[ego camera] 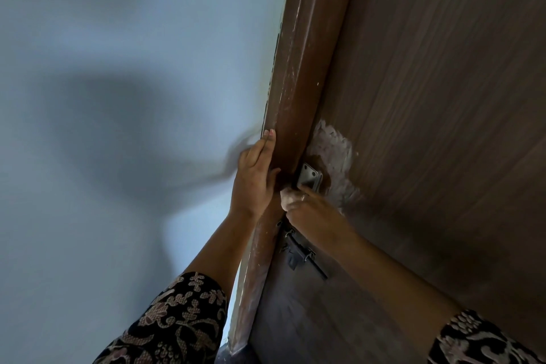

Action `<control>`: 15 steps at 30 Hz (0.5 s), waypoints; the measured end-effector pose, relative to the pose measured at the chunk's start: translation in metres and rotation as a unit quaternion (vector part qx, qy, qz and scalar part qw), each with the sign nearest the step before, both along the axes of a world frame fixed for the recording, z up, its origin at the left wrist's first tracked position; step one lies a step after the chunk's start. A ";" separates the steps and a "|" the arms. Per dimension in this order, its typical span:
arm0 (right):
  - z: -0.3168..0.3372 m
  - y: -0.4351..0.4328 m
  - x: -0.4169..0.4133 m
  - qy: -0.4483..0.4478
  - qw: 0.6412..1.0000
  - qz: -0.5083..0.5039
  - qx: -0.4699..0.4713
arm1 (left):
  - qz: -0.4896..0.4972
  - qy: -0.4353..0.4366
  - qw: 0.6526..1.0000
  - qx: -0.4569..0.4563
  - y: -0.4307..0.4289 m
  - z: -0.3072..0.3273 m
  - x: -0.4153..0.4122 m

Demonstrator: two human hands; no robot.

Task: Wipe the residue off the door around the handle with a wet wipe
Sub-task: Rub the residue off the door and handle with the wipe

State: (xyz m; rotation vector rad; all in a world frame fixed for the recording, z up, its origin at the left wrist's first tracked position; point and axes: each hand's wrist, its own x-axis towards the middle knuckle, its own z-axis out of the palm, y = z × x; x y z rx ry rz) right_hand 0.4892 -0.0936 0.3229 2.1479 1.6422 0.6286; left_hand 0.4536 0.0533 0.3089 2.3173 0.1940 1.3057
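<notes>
A brown wood-grain door (428,97) fills the right side of the head view. A patch of white residue (334,151) spreads on it above and right of a small metal plate (308,177). My right hand (313,210) is bunched around a crumpled white wet wipe (291,196) and presses it to the door just below the plate. My left hand (255,174) lies flat with fingers extended against the brown door frame (295,91), holding nothing.
A dark metal sliding latch (301,251) is fixed to the door below my right hand. A pale blue wall (118,97) with a soft shadow fills the left. The frame has white scuffs along its edge.
</notes>
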 end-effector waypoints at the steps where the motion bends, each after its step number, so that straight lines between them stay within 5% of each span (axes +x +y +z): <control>1: -0.002 -0.003 -0.002 0.018 1.000 -0.006 0.009 | 0.000 0.001 1.000 -0.002 0.000 0.000 0.000; 15: -0.010 -0.020 -0.033 0.119 0.962 -0.147 0.197 | 0.012 0.006 0.998 -0.056 -0.011 0.001 -0.005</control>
